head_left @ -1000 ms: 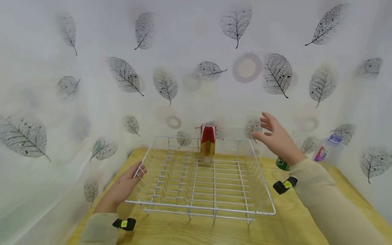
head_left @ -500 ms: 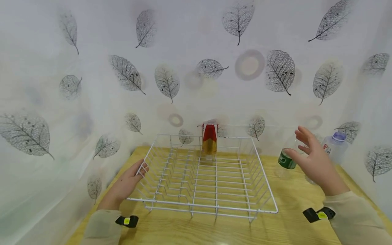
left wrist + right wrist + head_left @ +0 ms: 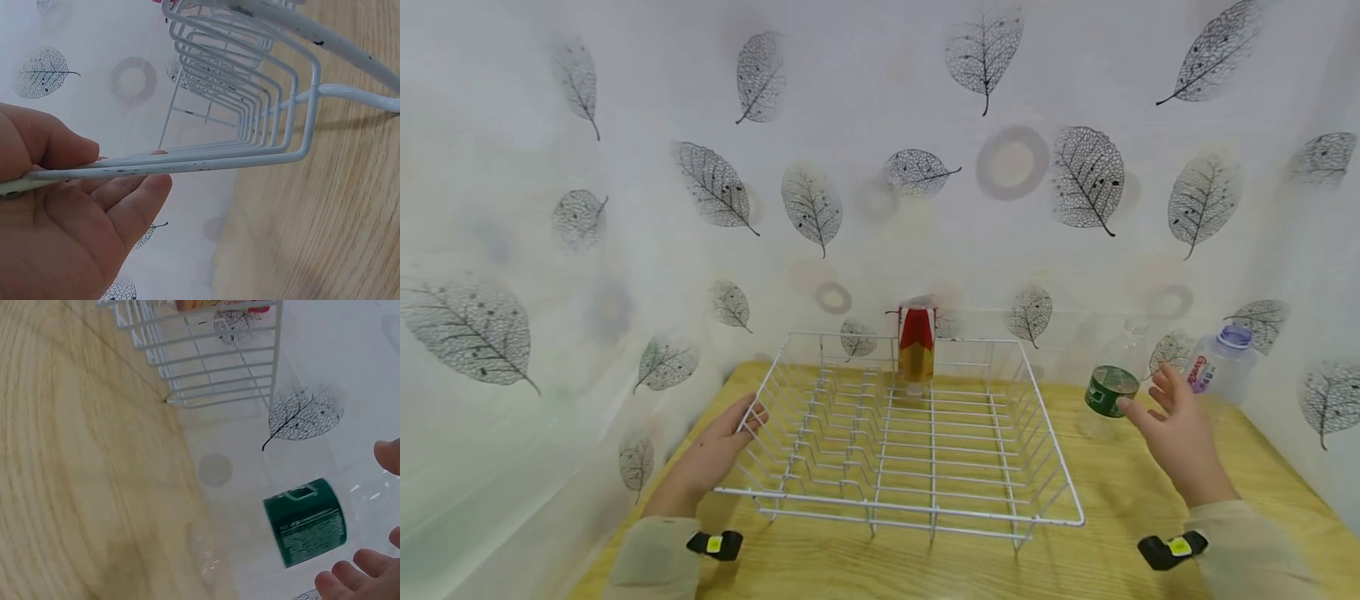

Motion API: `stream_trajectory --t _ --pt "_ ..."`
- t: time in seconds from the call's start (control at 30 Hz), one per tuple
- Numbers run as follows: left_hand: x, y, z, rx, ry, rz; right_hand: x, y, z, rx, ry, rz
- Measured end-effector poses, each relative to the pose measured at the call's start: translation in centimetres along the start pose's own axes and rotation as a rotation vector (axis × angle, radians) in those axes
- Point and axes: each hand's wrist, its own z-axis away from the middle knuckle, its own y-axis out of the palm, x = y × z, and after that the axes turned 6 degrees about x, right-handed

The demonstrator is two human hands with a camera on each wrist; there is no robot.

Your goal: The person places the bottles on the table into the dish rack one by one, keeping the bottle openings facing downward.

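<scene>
My left hand (image 3: 718, 446) holds the left side of a white wire dish rack (image 3: 925, 508). In the left wrist view, the thumb lies over the side wires while the fingers (image 3: 134, 209) reach beneath them. At the rack's back stands a bottle with a red and yellow label (image 3: 917, 342). To the right of the rack, a clear plastic bottle with a green label (image 3: 1111, 392) stands upright on the table. Beside that bottle is my right hand (image 3: 1183, 437), fingers parted and thumb tip overlapping the label's edge. From the right wrist, a gap shows between thumb and fingers (image 3: 353, 575).
Behind the right hand stands another clear bottle, with a purple neck (image 3: 1221, 367). The wooden table (image 3: 820, 567) meets a pale leaf-printed sheet (image 3: 865, 75) at the back and sides.
My right hand has moved right and down, from above the rack's right rear to beside the green-labelled bottle. My left hand keeps its hold on the rack.
</scene>
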Motion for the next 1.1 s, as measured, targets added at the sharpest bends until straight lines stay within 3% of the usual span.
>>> stream_trajectory --t 0.2,0.3,0.47,0.63,1.1 --pt "0.0 0.1 -0.1 0.001 -0.016 -0.003 -3.4 1.0 -0.9 0.059 0.137 -0.024" --pt "-0.1 0.1 0.0 0.002 -0.017 0.000 -4.5 1.5 -1.2 0.089 0.172 0.004" --pt "-0.1 0.1 0.0 0.004 -0.010 0.011 -5.8 2.6 -1.8 0.093 0.198 -0.066" --pt "0.1 0.0 -0.1 -0.002 -0.005 0.009 -6.3 3.5 -2.5 0.081 0.193 -0.133" --pt "0.2 0.0 0.0 -0.003 -0.007 0.021 -6.0 4.2 -3.2 0.099 0.274 -0.116"
